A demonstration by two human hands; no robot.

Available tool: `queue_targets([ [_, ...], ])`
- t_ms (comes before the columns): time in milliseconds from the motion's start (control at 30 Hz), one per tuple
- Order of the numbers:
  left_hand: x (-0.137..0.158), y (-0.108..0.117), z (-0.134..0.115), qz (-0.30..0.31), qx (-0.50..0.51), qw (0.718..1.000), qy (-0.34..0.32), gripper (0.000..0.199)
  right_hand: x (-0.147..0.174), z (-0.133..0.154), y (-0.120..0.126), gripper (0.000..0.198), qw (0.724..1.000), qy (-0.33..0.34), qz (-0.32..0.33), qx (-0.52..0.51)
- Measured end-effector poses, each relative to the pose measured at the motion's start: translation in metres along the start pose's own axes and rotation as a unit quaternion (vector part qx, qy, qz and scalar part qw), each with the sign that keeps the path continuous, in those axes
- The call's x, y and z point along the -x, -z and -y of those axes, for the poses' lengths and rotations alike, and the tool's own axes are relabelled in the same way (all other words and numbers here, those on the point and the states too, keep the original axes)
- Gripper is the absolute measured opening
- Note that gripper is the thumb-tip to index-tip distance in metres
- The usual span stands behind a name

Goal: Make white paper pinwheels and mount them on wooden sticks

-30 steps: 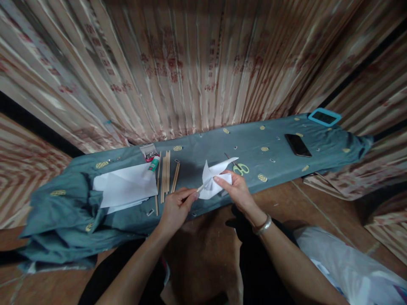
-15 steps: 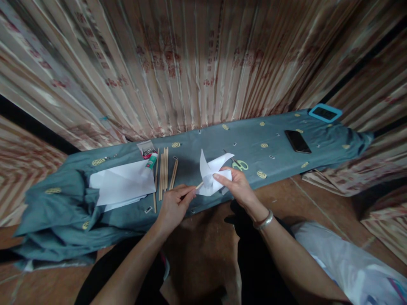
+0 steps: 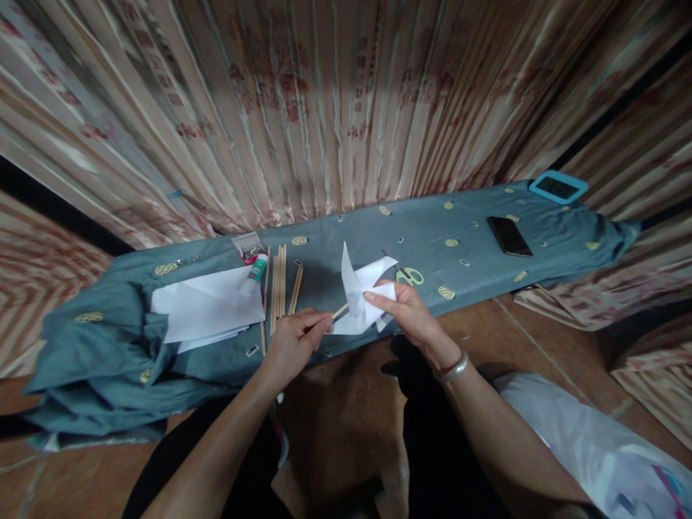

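A white paper pinwheel (image 3: pixel 357 299) with curled blades is held above the near edge of the cloth-covered surface. My right hand (image 3: pixel 405 306) pinches its right side between thumb and fingers. From the left, my left hand (image 3: pixel 300 335) is closed on a thin wooden stick (image 3: pixel 340 311), whose far end meets the pinwheel. Whether the stick is fastened to the paper is hidden. Behind my right hand lie scissors (image 3: pixel 409 276) with green handles, their blades partly covered by the paper.
White paper sheets (image 3: pixel 213 306) lie left, with a glue stick (image 3: pixel 258 267) and an open small box of metal pins (image 3: pixel 251 249) beside them. Several wooden sticks (image 3: pixel 279 281) lie nearby. A phone (image 3: pixel 509 236) and a blue-framed device (image 3: pixel 558 187) sit right. Curtains (image 3: pixel 324 108) hang behind.
The pinwheel has turned slightly, and a little more of the stick shows between it and my left hand. Both hands keep their grip. The view has shifted slightly.
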State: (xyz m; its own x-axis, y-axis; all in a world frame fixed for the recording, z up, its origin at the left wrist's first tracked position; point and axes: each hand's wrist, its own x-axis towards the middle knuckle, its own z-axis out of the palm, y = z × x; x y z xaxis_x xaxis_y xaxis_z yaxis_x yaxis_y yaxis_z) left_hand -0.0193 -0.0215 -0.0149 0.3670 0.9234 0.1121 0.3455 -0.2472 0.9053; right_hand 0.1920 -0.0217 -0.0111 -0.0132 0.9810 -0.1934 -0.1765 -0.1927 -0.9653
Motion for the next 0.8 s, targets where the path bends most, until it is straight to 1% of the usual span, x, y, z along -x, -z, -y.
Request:
queue_targets([
  [267,0.0,0.0,-0.004,0.003,-0.004,1.0,0.002,0.025,-0.001,0.003,0.002,0.039,1.0,-0.018,0.001,0.005],
  [433,0.0,-0.001,-0.004,0.012,-0.015,1.0,-0.019,0.026,-0.002,0.001,0.004,0.038,1.0,-0.018,0.007,0.016],
  [533,0.001,-0.001,-0.001,0.018,-0.011,1.0,-0.017,0.027,-0.003,0.0,0.006,0.038,1.0,-0.018,0.003,0.013],
  [700,0.003,-0.008,0.002,0.031,0.028,0.999,-0.001,0.029,-0.005,-0.001,0.009,0.038,1.0,-0.019,-0.008,-0.003],
  [800,0.006,-0.016,0.001,0.005,0.066,0.997,0.026,0.029,-0.006,-0.002,0.009,0.037,1.0,-0.017,0.003,-0.01],
])
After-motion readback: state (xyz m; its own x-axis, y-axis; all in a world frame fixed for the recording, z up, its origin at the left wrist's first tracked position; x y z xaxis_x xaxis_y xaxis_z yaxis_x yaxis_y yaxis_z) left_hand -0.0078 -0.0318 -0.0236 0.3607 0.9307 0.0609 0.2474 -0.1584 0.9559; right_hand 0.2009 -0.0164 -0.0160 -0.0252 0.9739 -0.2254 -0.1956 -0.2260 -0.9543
